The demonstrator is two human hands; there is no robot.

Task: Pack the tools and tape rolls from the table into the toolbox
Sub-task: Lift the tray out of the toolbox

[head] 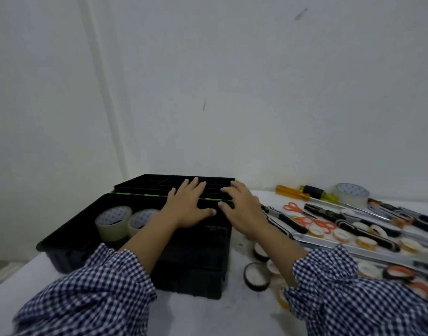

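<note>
**Packing a black toolbox: what is in, what waits, and how it will handle**

Resting flat on the open toolbox (140,241), both hands lie with fingers spread and grip nothing: the left hand (188,207) presses palm-down near the hinge line, the right hand (242,209) sits just beside it, at the box's right edge. Behind them the divided lid (174,184) lies folded back, its green trim showing along the hinge.

Two clear tape rolls (114,221) already stand inside the left part of the box, touching each other. Everything else is still on the bench (208,316), to the right of the box: a third clear tape roll (352,194) at the far edge, yellow-handled screwdrivers (293,193), orange scissors (293,207), black-handled pliers (325,214), a long steel wrench (353,248), and many small tape rolls (364,241) scattered between and in front of them.

Judging by look, the rolls are light and stiff enough to pinch through the core or across the outer wall; the clear ones may be slick. The wrench and pliers are likely heavy and rigid, best taken mid-shaft or by the grips so they do not tip. Scissors want holding by the closed blades or loops. The box itself seems thin plastic, so heavy tools should be laid in, not dropped.
</note>
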